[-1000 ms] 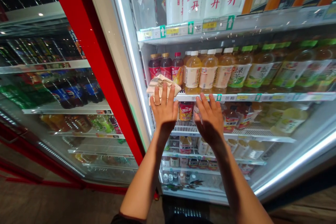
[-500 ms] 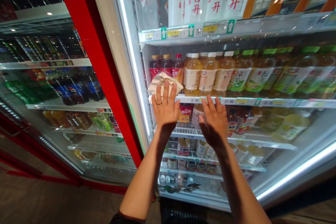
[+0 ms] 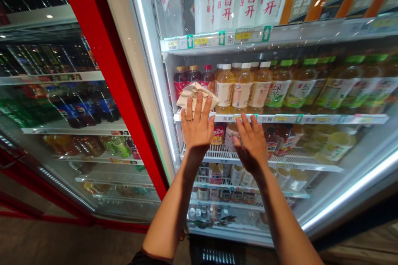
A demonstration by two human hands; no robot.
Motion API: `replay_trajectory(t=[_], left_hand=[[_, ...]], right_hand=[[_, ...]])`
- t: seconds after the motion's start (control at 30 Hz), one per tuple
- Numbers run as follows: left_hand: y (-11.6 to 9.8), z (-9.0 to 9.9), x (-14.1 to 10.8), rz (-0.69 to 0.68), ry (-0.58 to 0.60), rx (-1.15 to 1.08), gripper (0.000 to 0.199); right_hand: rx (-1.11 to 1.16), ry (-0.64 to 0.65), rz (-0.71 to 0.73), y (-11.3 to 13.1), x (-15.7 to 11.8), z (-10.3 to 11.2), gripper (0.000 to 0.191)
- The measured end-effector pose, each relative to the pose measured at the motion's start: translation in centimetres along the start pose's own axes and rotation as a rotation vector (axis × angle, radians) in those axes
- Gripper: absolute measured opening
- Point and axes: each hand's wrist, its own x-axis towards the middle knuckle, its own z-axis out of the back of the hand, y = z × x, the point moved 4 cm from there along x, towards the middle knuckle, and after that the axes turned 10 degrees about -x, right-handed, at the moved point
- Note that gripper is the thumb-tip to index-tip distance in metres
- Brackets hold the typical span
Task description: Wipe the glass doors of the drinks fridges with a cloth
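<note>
My left hand (image 3: 197, 126), with a ring on one finger, lies flat with its fingers stretched out over a crumpled beige cloth (image 3: 195, 90). The cloth is pressed against the glass front of a lit drinks fridge, its upper part spreading past my fingertips. To the right, my right hand (image 3: 251, 143) is open, fingers extended upward, seemingly resting on the same glass with nothing in it. Behind the glass, bottles with white caps (image 3: 224, 89) stand on a shelf (image 3: 280, 119) just above my right fingertips. Dark red bottles (image 3: 180, 78) are partly hidden by the cloth.
Green-capped tea bottles (image 3: 303, 85) fill the right of that shelf; large white-labelled bottles (image 3: 225, 0) stand above. A bright light strip (image 3: 152, 58) runs along the fridge's left edge. Beyond a red frame (image 3: 115, 78) is another fridge holding cola bottles (image 3: 85, 107).
The view has shifted slightly, so the bottles and shelves appear a little further left. Both hands keep nearly the same position, the left still flat on the cloth.
</note>
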Motion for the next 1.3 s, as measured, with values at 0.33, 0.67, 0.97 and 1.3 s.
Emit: replay_trajectory(t=[0.33, 0.67, 0.97, 1.3], left_hand=[[-1.3, -0.7, 0.3, -0.049, 0.073, -0.038, 0.070], [-1.0, -1.2, -0.7, -0.023, 0.070, -0.060, 0.069], [-2.1, 0.2, 1.3, -0.044, 0.080, -0.109, 0.062], [-3.1, -1.2, -0.4, -0.063, 0.092, -0.134, 0.066]], right_hand=[[-0.016, 0.048, 0.005, -0.3, 0.0, -0.2, 0.095], [0.031, 0.063, -0.006, 0.0, 0.1, 0.6, 0.091], [0.103, 0.058, -0.006, -0.6, 0.2, 0.7, 0.089], [0.128, 0.058, -0.011, -0.6, 0.2, 1.0, 0.087]])
